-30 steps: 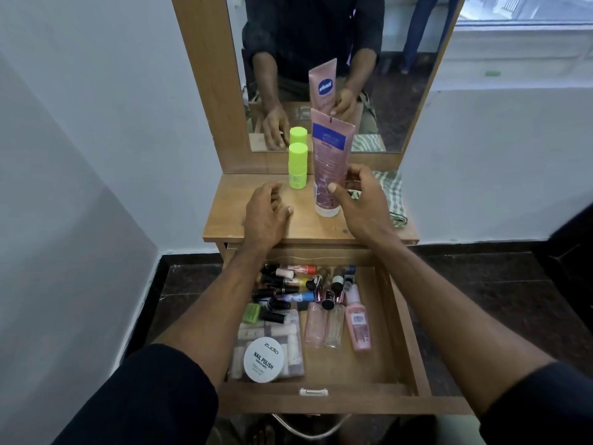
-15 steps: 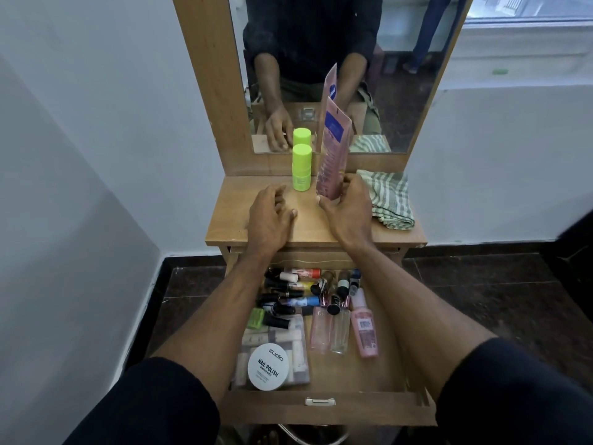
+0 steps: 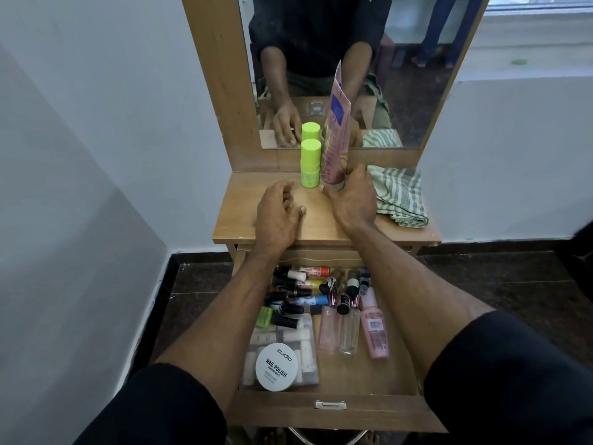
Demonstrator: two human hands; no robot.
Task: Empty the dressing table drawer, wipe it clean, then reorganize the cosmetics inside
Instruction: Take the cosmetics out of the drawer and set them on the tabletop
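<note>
We see the right hand curled around the base of a pink tube, which stands upright cap-down on the table, just in front of the mirror. A lime green stick stands upright just left of the tube, close to it; touching or not, we cannot tell. The left hand rests on the table with fingers spread and relaxed, holding nothing. A green striped cloth lies bunched on the table right of the right hand. Below the tabletop the drawer is pulled out and still full. At its back we see a jumble of small nail polish bottles, mostly lying flat. In the front left a clear case holds pale sticks, and a round white tub labelled nail polish remover wipes lies on top of it. To the right, a pale pink bottle, a clear bottle and a pink spray bottle lie side by side, caps toward the back. A small green item sits at the left edge by the case. Both forearms reach over the drawer.
</note>
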